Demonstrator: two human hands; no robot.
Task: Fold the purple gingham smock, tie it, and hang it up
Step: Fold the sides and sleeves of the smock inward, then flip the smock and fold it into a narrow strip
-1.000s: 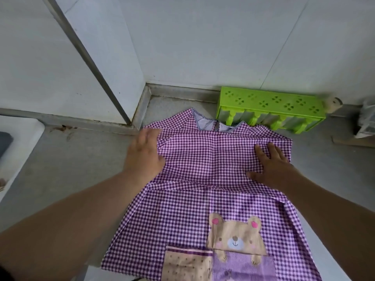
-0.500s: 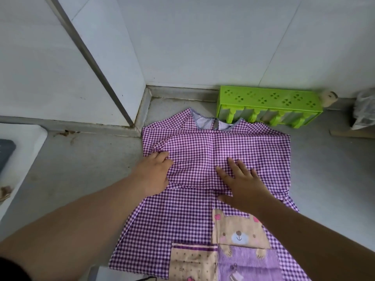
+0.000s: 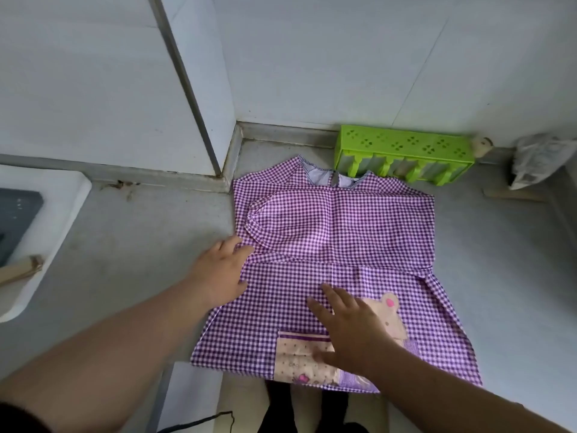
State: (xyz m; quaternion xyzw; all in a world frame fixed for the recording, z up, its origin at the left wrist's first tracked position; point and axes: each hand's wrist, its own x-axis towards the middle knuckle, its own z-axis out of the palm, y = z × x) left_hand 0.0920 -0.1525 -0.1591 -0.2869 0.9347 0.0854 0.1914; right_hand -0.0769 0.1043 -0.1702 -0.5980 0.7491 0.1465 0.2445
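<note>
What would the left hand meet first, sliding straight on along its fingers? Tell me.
The left hand already touches the smock; going on, it would likely meet the puffed folded sleeve first.

A single head-worn wide-angle camera looks forward and steeply down onto a grey counter (image 3: 499,276) from close above its near edge. It faces the far corner where two white walls (image 3: 343,57) meet, so straight lines bow outward. Both forearms reach in from the bottom of the view, the floor shows just under the near edge, and no second view overlaps.
</note>
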